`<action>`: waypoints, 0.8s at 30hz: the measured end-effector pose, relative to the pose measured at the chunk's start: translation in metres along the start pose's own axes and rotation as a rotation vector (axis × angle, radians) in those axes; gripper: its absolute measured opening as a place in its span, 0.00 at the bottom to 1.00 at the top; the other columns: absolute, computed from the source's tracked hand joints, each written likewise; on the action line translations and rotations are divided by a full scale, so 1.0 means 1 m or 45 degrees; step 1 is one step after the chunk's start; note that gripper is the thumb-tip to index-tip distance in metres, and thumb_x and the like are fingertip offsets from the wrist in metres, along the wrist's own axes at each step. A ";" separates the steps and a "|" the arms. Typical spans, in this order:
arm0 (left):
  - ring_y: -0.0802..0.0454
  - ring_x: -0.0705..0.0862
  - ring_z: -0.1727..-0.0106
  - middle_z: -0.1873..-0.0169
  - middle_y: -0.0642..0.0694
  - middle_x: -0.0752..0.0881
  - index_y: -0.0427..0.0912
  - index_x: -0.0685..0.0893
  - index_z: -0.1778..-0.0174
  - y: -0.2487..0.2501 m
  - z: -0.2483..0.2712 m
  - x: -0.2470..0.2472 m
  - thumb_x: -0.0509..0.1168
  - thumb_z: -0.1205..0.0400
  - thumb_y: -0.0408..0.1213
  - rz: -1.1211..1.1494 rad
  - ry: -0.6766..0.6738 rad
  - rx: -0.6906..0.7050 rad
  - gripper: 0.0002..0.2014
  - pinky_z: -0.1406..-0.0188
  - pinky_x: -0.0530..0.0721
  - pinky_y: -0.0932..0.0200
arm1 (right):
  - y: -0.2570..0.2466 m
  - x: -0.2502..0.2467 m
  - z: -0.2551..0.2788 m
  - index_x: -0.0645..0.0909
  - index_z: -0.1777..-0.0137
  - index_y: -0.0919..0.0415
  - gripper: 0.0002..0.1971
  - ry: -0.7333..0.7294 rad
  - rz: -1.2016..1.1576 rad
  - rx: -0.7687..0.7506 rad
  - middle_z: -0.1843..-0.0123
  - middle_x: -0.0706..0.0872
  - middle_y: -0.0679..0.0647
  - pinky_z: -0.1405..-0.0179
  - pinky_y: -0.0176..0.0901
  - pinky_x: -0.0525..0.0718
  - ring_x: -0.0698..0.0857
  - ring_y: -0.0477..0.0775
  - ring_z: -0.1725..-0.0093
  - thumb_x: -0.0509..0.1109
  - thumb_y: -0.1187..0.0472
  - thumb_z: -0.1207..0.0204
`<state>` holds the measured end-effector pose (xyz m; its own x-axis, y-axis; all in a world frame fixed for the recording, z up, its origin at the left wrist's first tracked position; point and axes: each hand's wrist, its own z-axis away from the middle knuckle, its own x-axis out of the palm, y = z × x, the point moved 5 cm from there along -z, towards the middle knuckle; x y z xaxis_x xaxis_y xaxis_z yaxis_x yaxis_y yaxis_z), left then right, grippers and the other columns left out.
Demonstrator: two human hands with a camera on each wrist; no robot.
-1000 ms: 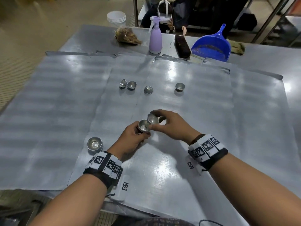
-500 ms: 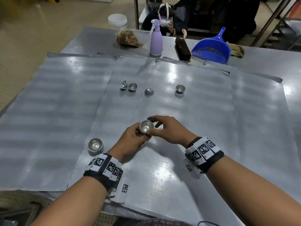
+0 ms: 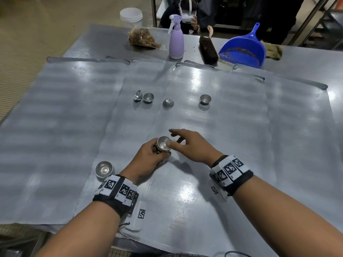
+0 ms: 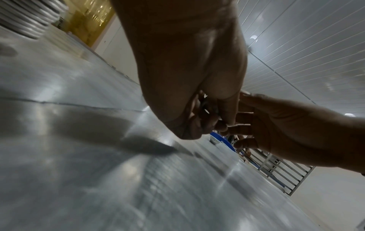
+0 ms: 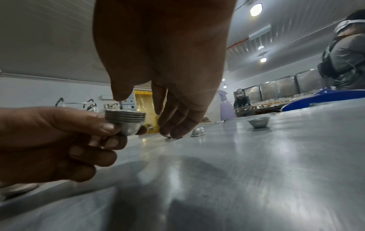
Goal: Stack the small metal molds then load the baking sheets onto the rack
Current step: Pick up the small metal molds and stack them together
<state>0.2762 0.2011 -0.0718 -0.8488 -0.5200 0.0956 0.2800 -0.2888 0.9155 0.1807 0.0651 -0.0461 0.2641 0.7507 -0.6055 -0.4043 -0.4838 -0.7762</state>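
My left hand grips a nested stack of several small metal molds by its base, a little above the middle baking sheet. My right hand hovers beside the stack with its fingers spread and holds nothing; its thumb lies at the top mold's rim. Loose molds lie further back on the sheets: one tipped on its side, an upright one beside it, an upside-down one and another upright. One more mold stands by my left wrist.
Several baking sheets overlap across the steel table. Along the far edge stand a bag of crumbs, a lilac spray bottle, a brush and a blue dustpan. White bowls and a person are behind.
My right hand set the mold it held into the stack in my left hand, then let go and spread its fingers. The left hand has stayed put.
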 end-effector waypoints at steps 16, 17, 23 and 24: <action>0.50 0.88 0.43 0.50 0.48 0.91 0.43 0.87 0.38 -0.012 -0.027 -0.015 0.80 0.24 0.31 0.136 0.071 -0.086 0.19 0.34 0.88 0.44 | 0.106 -0.122 -0.087 0.69 0.18 0.55 0.34 0.499 0.351 0.423 0.21 0.73 0.63 0.28 0.57 0.75 0.75 0.65 0.24 0.70 0.43 0.21; 0.50 0.88 0.43 0.50 0.48 0.91 0.44 0.88 0.39 -0.012 -0.028 -0.016 0.81 0.24 0.32 0.131 0.075 -0.085 0.18 0.33 0.87 0.41 | 0.110 -0.123 -0.091 0.65 0.16 0.54 0.37 0.470 0.375 0.434 0.19 0.70 0.63 0.26 0.59 0.74 0.72 0.65 0.22 0.70 0.42 0.22; 0.51 0.87 0.45 0.50 0.48 0.91 0.45 0.88 0.39 -0.011 -0.030 -0.020 0.79 0.22 0.33 0.126 0.074 -0.087 0.17 0.29 0.84 0.36 | 0.125 -0.116 -0.117 0.63 0.16 0.52 0.36 0.279 0.527 0.465 0.20 0.72 0.64 0.28 0.63 0.77 0.74 0.71 0.25 0.70 0.44 0.21; 0.52 0.87 0.45 0.50 0.48 0.91 0.44 0.88 0.38 -0.011 -0.030 -0.021 0.79 0.22 0.33 0.126 0.068 -0.087 0.16 0.29 0.84 0.38 | 0.126 -0.114 -0.119 0.66 0.19 0.51 0.33 0.271 0.555 0.454 0.23 0.76 0.63 0.31 0.63 0.79 0.76 0.71 0.28 0.70 0.44 0.21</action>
<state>0.3043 0.1907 -0.0955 -0.7908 -0.5904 0.1614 0.3928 -0.2873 0.8736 0.2040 -0.1351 -0.0951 0.1625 0.3924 -0.9053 -0.7739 -0.5185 -0.3636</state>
